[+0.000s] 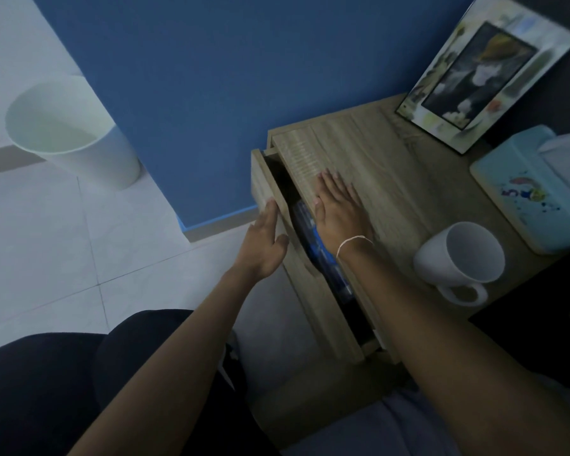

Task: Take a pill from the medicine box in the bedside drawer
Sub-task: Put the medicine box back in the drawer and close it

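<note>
Blue and clear plastic shows in the narrow gap of the drawer (288, 205), and this is probably the medicine box (313, 238), lying along the drawer's length just inside the front panel; only a strip of it is visible, so its lid and catch cannot be made out; judged from its look it should be light, stiff and rather smooth, best taken across its two long sides once the gap is wide enough for fingers, and lifted level lest the pills shift or spill. Drawer only partly open; the left hand (265, 240) lies against the outer face of the front panel, fingers extended toward its top edge, closed on nothing; the right hand (338, 205) rests flat and spread on the wooden top of the bedside table (392, 179), beside the gap, also holding nothing; a thin band circles that wrist. Farther out on the top stand a white mug (461, 258), a pale tissue box (533, 189) and a leaning picture frame (484, 74); a white bin (69, 133) stands on the tiled floor by the blue wall.
</note>
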{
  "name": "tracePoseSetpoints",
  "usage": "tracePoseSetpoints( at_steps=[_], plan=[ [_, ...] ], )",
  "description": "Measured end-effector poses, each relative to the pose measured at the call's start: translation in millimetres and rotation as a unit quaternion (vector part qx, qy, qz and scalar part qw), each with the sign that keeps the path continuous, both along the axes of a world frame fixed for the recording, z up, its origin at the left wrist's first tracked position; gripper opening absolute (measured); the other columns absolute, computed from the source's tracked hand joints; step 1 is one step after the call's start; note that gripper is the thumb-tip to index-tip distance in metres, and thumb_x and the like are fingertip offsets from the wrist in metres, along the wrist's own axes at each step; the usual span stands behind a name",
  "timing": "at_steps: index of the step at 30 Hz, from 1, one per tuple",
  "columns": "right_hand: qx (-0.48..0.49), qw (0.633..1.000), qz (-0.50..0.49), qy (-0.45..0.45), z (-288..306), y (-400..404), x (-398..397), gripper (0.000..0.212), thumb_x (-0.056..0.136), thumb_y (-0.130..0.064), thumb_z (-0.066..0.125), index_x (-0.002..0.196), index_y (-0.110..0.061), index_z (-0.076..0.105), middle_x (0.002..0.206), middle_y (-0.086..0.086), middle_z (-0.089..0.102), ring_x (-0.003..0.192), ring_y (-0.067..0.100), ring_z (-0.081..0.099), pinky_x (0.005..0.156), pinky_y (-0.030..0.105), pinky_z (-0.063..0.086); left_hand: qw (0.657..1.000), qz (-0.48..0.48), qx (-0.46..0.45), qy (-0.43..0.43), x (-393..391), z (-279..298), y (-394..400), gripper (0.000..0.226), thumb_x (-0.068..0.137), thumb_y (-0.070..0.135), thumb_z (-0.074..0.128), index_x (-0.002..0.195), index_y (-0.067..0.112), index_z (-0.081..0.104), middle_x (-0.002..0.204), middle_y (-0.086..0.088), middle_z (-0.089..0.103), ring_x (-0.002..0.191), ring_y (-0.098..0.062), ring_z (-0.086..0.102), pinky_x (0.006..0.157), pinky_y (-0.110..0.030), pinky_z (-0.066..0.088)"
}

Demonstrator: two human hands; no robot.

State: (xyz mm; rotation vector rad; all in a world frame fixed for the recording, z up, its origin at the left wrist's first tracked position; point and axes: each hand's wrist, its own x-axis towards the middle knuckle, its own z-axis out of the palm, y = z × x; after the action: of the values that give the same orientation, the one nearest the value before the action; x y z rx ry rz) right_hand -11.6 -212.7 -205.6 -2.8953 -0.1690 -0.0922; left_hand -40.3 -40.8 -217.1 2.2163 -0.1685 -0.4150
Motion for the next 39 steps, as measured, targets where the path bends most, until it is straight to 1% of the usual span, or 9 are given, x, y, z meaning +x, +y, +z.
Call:
tracePoseSetpoints(
  at_steps=[6,13,16,22,26,30,33,36,39],
  plan=[
    [0.01,1.0,-0.002,-0.005,-1,0,1,0.048,0.1,-0.025,0.024,0.146,-0.012,0.024,0.157,0.005,0.024,0.147,0.019,0.014,0.121,0.04,0.011,0.999,-0.042,0.026,0.015,11,-2,-12,0.077,0.092,0.019,0.044,0.152,0.017,-0.003,0.163,-0.003,0.0,0.15,-0.023,0.001,0.122,-0.048,0.01],
    [0.01,1.0,-0.006,-0.013,-3,-1,2,0.049,0.099,-0.026,0.025,0.146,-0.012,0.025,0.156,0.004,0.027,0.146,0.018,0.016,0.121,0.04,0.012,0.995,-0.076,0.071,0.006,24,3,-20,0.077,0.09,0.02,0.045,0.152,0.018,-0.001,0.163,-0.003,0.002,0.15,-0.029,0.004,0.121,-0.051,0.009],
    [0.009,1.0,-0.008,-0.017,-4,-1,2,0.049,0.098,-0.026,0.024,0.146,-0.012,0.025,0.156,0.004,0.027,0.146,0.018,0.015,0.121,0.04,0.012,0.992,-0.088,0.087,0.002,28,5,-22,0.077,0.09,0.021,0.046,0.152,0.017,0.0,0.163,-0.003,0.002,0.15,-0.029,0.004,0.121,-0.05,0.008],
    [0.008,1.0,-0.006,-0.009,-5,0,2,0.05,0.098,-0.027,0.022,0.146,-0.013,0.023,0.157,0.004,0.025,0.147,0.017,0.014,0.121,0.04,0.012,0.991,-0.097,0.09,0.008,29,3,-23,0.081,0.088,0.02,0.047,0.152,0.017,-0.003,0.163,-0.003,0.001,0.15,-0.028,0.005,0.121,-0.049,0.01],
    [0.009,1.0,-0.01,-0.011,-6,0,3,0.05,0.098,-0.027,0.022,0.146,-0.012,0.023,0.157,0.004,0.025,0.146,0.017,0.015,0.121,0.04,0.012,0.99,-0.103,0.093,-0.004,30,0,-22,0.081,0.089,0.02,0.047,0.152,0.016,-0.003,0.163,-0.004,0.002,0.149,-0.029,0.006,0.121,-0.049,0.013],
    [0.011,1.0,-0.01,-0.006,-6,0,3,0.05,0.098,-0.027,0.021,0.146,-0.012,0.022,0.157,0.004,0.025,0.147,0.018,0.014,0.121,0.041,0.012,0.988,-0.108,0.098,-0.047,28,-1,-19,0.071,0.095,0.017,0.04,0.152,0.01,-0.001,0.162,-0.01,0.001,0.15,-0.027,0.006,0.123,-0.043,0.011],
    [0.007,1.0,-0.011,-0.002,-6,0,3,0.052,0.098,-0.03,0.016,0.146,-0.012,0.02,0.157,0.005,0.024,0.147,0.018,0.014,0.121,0.041,0.013,0.988,-0.088,0.103,-0.069,25,4,-16,0.06,0.102,0.026,0.029,0.151,0.01,-0.002,0.162,-0.01,0.0,0.15,-0.027,0.003,0.123,-0.043,0.007],
    [-0.004,1.0,-0.01,0.012,-4,0,1,0.053,0.098,-0.033,0.012,0.147,-0.013,0.016,0.158,0.004,0.02,0.147,0.018,0.011,0.121,0.041,0.01,0.985,-0.074,0.129,-0.085,19,14,-10,0.058,0.103,0.032,0.024,0.151,0.01,-0.002,0.162,-0.01,-0.001,0.15,-0.027,0.002,0.121,-0.042,0.004],
    [-0.018,0.999,-0.005,0.041,-1,1,-2,0.053,0.098,-0.034,0.01,0.148,-0.014,0.01,0.159,0.003,0.015,0.147,0.017,0.006,0.121,0.041,0.007,0.981,-0.07,0.151,-0.095,11,27,1,0.059,0.103,0.033,0.023,0.151,0.008,-0.001,0.162,-0.01,0.0,0.15,-0.026,0.0,0.121,-0.041,0.003]
  ],
)
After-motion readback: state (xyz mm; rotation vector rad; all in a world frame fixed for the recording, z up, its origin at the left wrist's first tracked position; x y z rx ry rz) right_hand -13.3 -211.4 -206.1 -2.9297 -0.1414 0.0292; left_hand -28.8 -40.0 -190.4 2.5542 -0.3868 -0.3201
